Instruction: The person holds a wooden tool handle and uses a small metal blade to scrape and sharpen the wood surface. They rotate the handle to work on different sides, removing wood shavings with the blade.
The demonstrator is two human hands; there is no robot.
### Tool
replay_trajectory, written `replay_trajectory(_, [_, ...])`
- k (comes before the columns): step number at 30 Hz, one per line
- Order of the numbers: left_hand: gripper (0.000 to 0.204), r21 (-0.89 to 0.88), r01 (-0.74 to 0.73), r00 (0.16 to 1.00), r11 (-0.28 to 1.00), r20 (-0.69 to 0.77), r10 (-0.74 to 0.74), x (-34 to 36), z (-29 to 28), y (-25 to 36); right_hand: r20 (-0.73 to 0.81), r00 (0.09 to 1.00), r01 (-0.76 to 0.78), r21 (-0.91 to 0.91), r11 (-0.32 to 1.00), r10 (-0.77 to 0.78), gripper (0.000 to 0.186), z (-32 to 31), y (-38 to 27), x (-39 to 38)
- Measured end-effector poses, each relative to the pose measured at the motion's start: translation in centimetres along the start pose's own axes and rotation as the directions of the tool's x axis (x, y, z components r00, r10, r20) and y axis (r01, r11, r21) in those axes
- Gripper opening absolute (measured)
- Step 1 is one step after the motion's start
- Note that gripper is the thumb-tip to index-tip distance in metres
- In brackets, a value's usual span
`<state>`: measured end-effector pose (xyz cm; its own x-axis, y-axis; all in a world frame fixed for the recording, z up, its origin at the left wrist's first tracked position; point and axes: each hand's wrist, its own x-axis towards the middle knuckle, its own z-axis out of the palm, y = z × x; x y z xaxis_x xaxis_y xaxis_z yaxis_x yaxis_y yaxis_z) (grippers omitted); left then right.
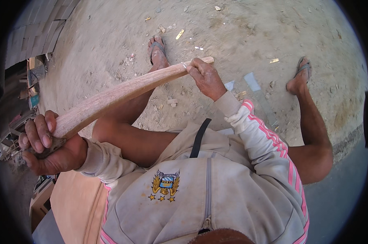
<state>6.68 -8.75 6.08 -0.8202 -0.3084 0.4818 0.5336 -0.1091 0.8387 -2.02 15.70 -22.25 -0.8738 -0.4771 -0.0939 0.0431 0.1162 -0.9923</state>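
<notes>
Curved wood pc (119, 91) ran approx. 9 to 1 o'clock, over the L leg (129, 140). L hand (68, 155) was curled round its 9 o'clock end; dark bit (51, 149) by the palm, couldn't tell what. R hand (207, 79) was clenched nr the 1 o'clock end. Poss. trouble: R grip slipping could've dropped that end on the sandalled L foot (157, 51), btwn 11 & 12; rough edges could've splintered bare palms.

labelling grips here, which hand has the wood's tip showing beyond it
The right hand: the tip of the wooden piece shows beyond it. The left hand holds the opposite end.
</notes>
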Motion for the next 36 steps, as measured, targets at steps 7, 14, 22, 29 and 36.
replay_trajectory(7, [0.016,0.022,-0.004,0.987,1.0,-0.158,0.008,-0.7,1.1,0.0,0.079,0.994,0.061,0.224,0.973,-0.08,0.022,1.3,-3.6,-0.7])
replay_trajectory(14, [0.018,0.024,-0.011,0.999,1.0,-0.035,0.012,-0.8,1.1,-0.1,0.018,1.0,-0.024,0.134,0.991,0.022,0.026,0.6,-0.4,-0.1])
replay_trajectory(22, [0.019,0.04,-0.023,0.999,0.999,-0.041,0.025,-1.3,1.8,-0.1,0.075,0.997,-0.033,0.176,0.984,0.02,0.025,0.7,-2.9,-0.9])
replay_trajectory(29, [0.019,-0.003,-0.018,0.998,1.0,0.054,0.019,-1.4,1.2,0.3,0.059,0.99,0.114,0.23,0.966,-0.131,0.024,1.8,-8.0,-1.9])
replay_trajectory(36, [0.02,-0.007,-0.027,0.994,1.0,0.105,0.027,-1.1,1.9,-0.2,0.012,0.997,0.073,0.185,0.98,-0.076,0.026,0.9,-4.2,-1.2])
